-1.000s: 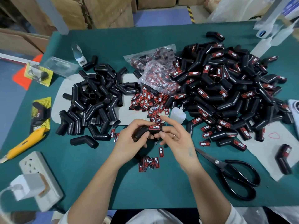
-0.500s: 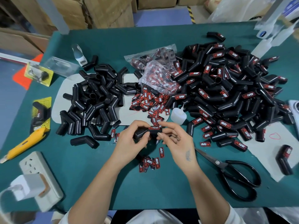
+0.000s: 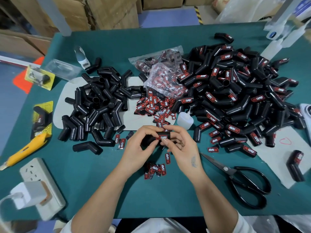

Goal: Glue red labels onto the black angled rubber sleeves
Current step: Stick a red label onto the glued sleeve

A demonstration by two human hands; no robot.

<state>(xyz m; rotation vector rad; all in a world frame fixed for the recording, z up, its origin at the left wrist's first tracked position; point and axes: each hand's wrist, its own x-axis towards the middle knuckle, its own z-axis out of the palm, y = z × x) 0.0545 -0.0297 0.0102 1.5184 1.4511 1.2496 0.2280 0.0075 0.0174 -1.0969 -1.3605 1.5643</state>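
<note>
I'm working over the teal-covered bench (image 3: 168,199), between the big heap of labelled black angled rubber sleeves (image 3: 235,98) on my right and the smaller heap of bare black angled rubber sleeves (image 3: 97,105) on my left. I'm holding one black angled rubber sleeve (image 3: 149,139) just above the bench, with a red "TAPER" label (image 3: 161,137) sitting on its top face. For a good bond I'm judging: press flat along the whole label, edges down, keep it square, avoid squeezed-out glue.

Grip: my left hand (image 3: 141,148) is clenching around the sleeve's left leg. My right hand (image 3: 180,147) is pinching the right end, a fingertip pressing at the label's lower edge, other fingers loosely spread.
</note>
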